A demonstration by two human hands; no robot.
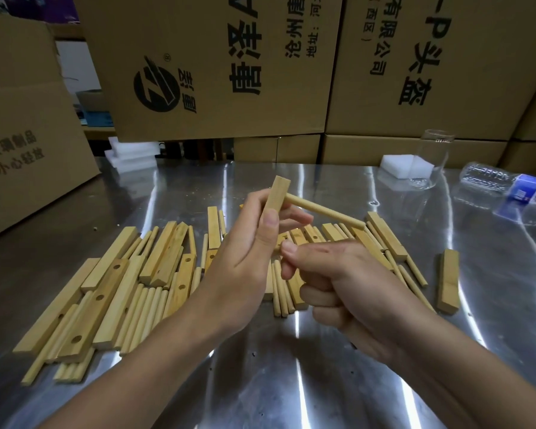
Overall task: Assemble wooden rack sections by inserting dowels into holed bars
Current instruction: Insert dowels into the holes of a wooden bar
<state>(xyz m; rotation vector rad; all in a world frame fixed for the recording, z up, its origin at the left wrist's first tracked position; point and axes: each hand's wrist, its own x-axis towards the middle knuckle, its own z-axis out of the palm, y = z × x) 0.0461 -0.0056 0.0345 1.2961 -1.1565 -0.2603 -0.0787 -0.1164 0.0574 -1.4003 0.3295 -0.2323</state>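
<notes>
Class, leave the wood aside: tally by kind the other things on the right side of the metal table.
Clear glass: 1
Plastic bottle: 1
White foam block: 1
Total: 3

The surface [291, 382] is glossy, reflective metal. Bars [106, 292] and dowels [322, 212] are pale, smooth, matt wood. The boxes [214, 66] are matt brown cardboard.

Whse: stacked cartons [217, 66], steel table [260, 382]
</notes>
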